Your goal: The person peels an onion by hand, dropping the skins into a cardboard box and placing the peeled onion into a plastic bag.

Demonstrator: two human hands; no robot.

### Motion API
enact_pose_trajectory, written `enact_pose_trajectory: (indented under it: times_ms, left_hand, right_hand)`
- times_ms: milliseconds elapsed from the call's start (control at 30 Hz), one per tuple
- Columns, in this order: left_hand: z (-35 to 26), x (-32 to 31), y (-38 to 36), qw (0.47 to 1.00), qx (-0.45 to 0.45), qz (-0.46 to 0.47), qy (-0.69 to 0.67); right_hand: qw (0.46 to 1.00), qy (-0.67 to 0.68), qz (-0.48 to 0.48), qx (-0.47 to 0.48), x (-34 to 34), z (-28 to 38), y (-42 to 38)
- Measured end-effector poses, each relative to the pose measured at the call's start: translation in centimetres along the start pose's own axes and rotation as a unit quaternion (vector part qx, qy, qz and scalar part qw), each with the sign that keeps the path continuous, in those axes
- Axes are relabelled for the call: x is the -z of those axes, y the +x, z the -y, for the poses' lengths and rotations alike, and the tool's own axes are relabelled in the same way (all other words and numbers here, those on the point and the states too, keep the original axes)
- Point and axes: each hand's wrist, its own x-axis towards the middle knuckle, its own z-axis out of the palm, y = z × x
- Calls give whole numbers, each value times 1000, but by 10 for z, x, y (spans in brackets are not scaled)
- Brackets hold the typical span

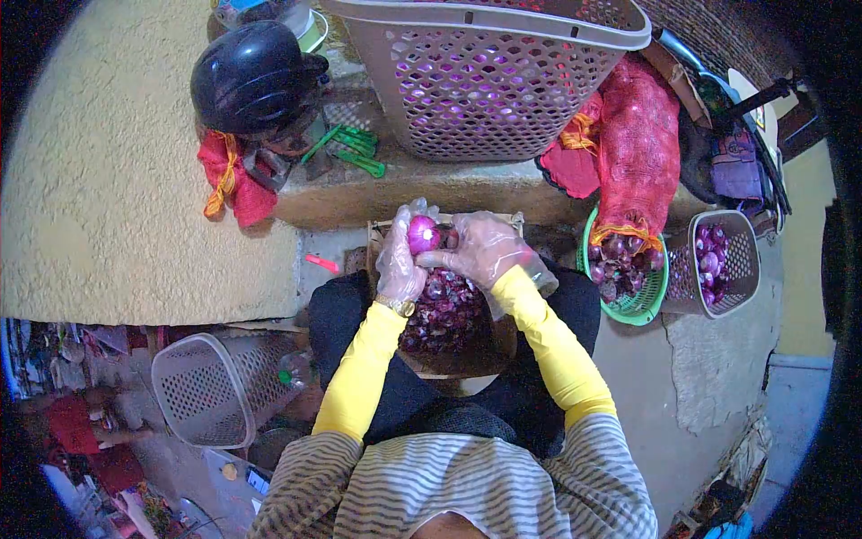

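Note:
A shiny purple-red onion (424, 234) sits in my left hand (400, 260), whose gloved fingers close round it. My right hand (485, 249), also in a clear plastic glove, is curled against the onion's right side. Something dark shows between its fingers, but I cannot make out what it is. Both hands are above a cardboard box (494, 350) between my knees. Loose reddish-purple onion skins (440, 314) fill the part of the box that shows.
A tall perforated basket (494, 90) stands on the ledge ahead. Right of it, a red mesh sack (637, 135) spills onions into a green basket (624, 310), beside a grey basket (732, 287) of onions. A helmet (251, 76) is upper left; another basket (202, 391) lies lower left.

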Motion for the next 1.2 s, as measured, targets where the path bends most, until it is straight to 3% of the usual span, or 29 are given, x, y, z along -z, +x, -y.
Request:
enact_pose_trajectory:
  times_ms: [367, 667, 1200]
  left_hand:
    - [2, 8, 0, 998, -17, 16, 66]
    - [2, 8, 1, 999, -21, 10, 42]
    - [9, 13, 6, 998, -46, -8, 42]
  right_hand:
    - [999, -29, 3, 27, -5, -4, 3]
    - [997, -55, -32, 53, -13, -8, 5]
    - [996, -82, -20, 26, -17, -7, 7]
